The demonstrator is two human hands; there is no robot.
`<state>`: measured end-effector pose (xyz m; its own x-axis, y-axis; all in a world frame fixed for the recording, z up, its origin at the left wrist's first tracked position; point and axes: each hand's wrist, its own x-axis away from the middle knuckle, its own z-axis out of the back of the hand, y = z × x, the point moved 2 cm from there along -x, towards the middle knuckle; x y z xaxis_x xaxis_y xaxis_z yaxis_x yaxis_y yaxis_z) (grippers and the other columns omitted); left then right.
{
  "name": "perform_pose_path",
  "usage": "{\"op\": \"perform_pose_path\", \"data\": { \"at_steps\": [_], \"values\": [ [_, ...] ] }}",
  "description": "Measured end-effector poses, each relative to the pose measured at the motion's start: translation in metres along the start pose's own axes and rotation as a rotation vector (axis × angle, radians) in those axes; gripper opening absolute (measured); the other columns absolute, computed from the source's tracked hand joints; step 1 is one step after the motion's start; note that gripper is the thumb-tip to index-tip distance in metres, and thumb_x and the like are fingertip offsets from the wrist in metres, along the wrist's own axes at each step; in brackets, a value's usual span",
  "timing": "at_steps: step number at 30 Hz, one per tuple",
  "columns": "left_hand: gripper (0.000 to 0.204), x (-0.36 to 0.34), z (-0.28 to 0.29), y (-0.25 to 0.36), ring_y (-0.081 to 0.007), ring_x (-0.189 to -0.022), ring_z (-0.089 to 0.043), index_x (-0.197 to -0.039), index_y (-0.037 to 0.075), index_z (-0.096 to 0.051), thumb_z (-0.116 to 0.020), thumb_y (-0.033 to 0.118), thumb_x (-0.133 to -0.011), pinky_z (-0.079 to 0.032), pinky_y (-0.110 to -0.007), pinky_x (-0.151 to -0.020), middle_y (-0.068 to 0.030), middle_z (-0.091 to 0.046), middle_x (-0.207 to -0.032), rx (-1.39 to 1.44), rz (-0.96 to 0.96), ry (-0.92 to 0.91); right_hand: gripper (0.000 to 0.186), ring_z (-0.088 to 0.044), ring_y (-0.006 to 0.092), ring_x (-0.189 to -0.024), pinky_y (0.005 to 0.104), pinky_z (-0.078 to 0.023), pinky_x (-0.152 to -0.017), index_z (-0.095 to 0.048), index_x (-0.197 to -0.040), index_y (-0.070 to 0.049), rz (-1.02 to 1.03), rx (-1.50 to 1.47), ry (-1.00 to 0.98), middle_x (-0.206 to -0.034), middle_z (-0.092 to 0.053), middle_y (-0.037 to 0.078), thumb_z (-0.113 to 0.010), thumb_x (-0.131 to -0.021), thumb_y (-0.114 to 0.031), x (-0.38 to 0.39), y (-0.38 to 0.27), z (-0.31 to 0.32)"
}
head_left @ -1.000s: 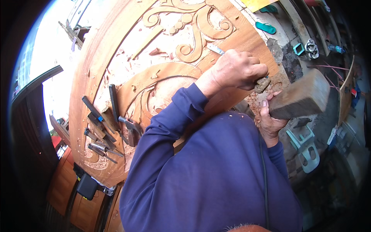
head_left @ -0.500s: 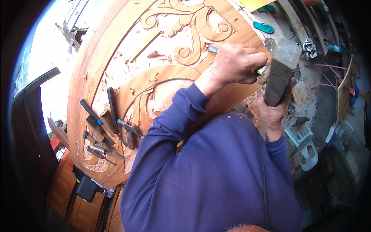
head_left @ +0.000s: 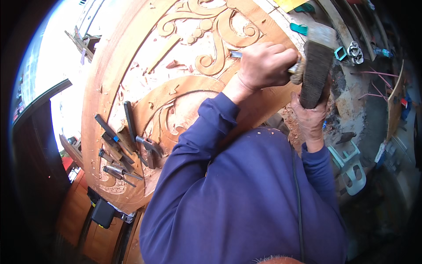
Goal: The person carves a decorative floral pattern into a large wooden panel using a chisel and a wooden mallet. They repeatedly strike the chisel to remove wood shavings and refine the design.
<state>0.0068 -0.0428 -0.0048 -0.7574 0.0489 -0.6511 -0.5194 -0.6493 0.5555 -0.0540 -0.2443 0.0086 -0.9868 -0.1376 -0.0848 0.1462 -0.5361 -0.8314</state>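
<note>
My left hand (head_left: 269, 66) is closed round a chisel, its fingers wrapped over the handle. The chisel's flat metal blade (head_left: 236, 54) points left onto a carved wooden panel (head_left: 145, 105), beside a raised scroll (head_left: 205, 64). From the other side of my fist sticks out the worn handle end (head_left: 297, 71). My right hand (head_left: 310, 118) is closed on a dark, blocky wooden mallet (head_left: 318, 72), whose head stands right beside that handle end. Whether they touch I cannot tell. The mallet's grip is mostly hidden behind its head.
Several chisels (head_left: 105, 126) and a hammer-like tool (head_left: 149, 148) lie on the panel's left part, among wood shavings (head_left: 173, 64). A pale green plastic stool (head_left: 351, 169) stands on the floor at right. Green slippers (head_left: 299, 29) and a wooden board (head_left: 394, 105) lie beyond.
The mallet and my right hand have moved slightly up and left. My left hand and the chisel have shifted a little the same way. The whole view has turned slightly.
</note>
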Motion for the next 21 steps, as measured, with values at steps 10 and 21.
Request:
{"op": "perform_pose_path", "data": {
  "at_steps": [10,21],
  "values": [
    [0.028,0.07,0.095,0.061,-0.0128,-0.049,-0.043,-0.075,0.017,-0.057,-0.085,0.021,-0.081,-0.032,-0.03,-0.045,0.0032,-0.038,-0.059,-0.213,-0.013,-0.171,0.096,-0.063,0.0157,-0.103,0.031,-0.054,-0.092,-0.021,-0.162,0.001,-0.316,-0.28,0.039,-0.135,-0.056,0.011,-0.074,-0.082,-0.003,0.037,0.016,0.014],
    [0.024,0.046,0.027,0.039,-0.0201,-0.062,-0.059,-0.089,0.016,-0.06,-0.075,0.024,-0.072,-0.045,-0.037,-0.048,-0.0009,-0.052,-0.071,0.217,-0.369,-0.513,0.107,-0.049,0.0231,-0.132,0.0361,-0.044,-0.107,-0.017,-0.164,-0.002,-0.41,-0.283,0.082,-0.155,-0.039,0.016,-0.083,-0.079,-0.005,0.077,0.009,0.023]
  ]
}}
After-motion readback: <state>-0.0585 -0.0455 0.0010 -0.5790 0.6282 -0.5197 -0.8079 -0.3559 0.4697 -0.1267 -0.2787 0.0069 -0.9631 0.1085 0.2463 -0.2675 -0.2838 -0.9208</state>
